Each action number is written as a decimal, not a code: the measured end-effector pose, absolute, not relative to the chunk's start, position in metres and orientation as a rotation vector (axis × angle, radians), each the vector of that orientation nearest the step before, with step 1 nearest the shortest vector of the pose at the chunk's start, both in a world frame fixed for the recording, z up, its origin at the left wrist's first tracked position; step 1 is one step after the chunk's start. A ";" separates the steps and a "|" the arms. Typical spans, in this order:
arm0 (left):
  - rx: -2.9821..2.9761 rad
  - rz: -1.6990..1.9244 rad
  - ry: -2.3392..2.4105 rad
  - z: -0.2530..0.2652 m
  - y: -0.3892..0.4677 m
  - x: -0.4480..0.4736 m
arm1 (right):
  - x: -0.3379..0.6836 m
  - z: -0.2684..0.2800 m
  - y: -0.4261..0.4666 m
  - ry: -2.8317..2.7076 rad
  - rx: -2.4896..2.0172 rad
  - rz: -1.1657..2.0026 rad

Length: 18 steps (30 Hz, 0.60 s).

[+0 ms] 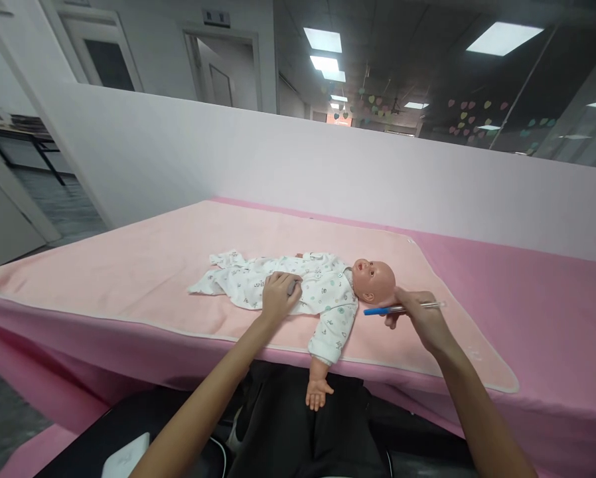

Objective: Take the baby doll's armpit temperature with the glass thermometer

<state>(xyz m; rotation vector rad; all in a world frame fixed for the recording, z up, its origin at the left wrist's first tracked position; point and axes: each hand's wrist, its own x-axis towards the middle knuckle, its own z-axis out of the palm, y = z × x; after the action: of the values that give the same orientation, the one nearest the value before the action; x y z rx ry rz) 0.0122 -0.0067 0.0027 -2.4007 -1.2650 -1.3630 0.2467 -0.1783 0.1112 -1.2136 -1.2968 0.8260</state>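
Observation:
A baby doll (328,285) in a white patterned sleepsuit lies on its back, its head to the right and one arm hanging over the table's front edge. My left hand (279,292) rests on the doll's belly, fingers curled around a small grey object (291,287) whose kind I cannot make out. Close beside the doll's head, my right hand (417,315) is closed on a pen (382,310) with a blue cap. The pen lies roughly level, its capped end pointing left toward the doll's shoulder.
A peach mat (153,265) lies under the doll, over a pink tablecloth (541,299). Behind the table runs a low white partition (328,166). Below the front edge are my legs in black trousers (298,431), and a white object (126,458) sits at the lower left.

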 end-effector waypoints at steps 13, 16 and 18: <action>-2.412 -1.380 -1.273 0.004 -0.006 0.012 | 0.245 0.108 -0.143 -1.323 -1.257 0.568; -2.410 -1.389 -1.256 0.003 -0.006 0.012 | 0.237 0.122 -0.156 -1.333 -1.078 0.252; -2.408 -1.396 -1.257 0.003 -0.007 0.012 | 0.228 0.124 -0.163 -1.373 -0.971 0.187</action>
<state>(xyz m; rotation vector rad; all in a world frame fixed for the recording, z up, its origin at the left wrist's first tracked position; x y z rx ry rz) 0.0119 -0.0065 0.0032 -2.4080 -1.2572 -1.3955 0.2275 -0.1628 0.1238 -0.9708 -1.3731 0.1871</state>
